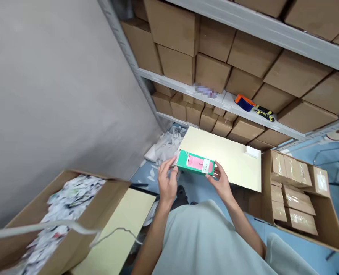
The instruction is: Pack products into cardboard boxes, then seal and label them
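A green product box (183, 165) with a pink bottle-like item pictured on its top and a white label (205, 165) near one end is held level in front of my body. My left hand (167, 181) is closed on its left end, thumb on the near side. At the opposite end, my right hand (220, 182) grips the box with thumb and fingers. Behind and partly beneath the box lies a pale yellow tabletop (229, 164), with a small white stack of paper (252, 151) at its right.
Metal shelving (181, 84) full of cardboard boxes (212, 70) stands ahead; a tape dispenser (244, 102) and cutters (264, 114) lie on its ledge. To the right is an open carton (326, 214) of taped parcels; at left, a carton (100, 206) of shredded paper. White scraps (169, 147) cover the floor.
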Demonstrator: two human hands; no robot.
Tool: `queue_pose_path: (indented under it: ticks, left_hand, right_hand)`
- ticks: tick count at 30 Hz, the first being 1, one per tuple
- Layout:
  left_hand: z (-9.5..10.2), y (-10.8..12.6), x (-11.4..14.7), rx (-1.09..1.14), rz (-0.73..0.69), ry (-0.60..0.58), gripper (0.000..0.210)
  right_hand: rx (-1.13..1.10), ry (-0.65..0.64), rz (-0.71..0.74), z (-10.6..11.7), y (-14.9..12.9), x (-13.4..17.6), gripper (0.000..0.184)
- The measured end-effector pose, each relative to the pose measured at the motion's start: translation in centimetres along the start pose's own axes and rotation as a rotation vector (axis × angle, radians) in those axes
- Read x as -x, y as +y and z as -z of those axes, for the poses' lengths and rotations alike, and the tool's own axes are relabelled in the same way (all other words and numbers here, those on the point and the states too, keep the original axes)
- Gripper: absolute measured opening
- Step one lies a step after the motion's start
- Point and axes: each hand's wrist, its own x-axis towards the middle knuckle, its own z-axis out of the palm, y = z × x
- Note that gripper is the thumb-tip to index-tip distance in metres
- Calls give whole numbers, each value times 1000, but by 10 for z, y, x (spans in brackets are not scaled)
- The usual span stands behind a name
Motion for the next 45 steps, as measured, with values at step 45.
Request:
queue_pose_path:
  ticks: [45]
  left_hand:
    - [-258,-138,-53,62,767,-549,95]
  right_hand:
    - [-545,-88,-901,86,177,-130,40]
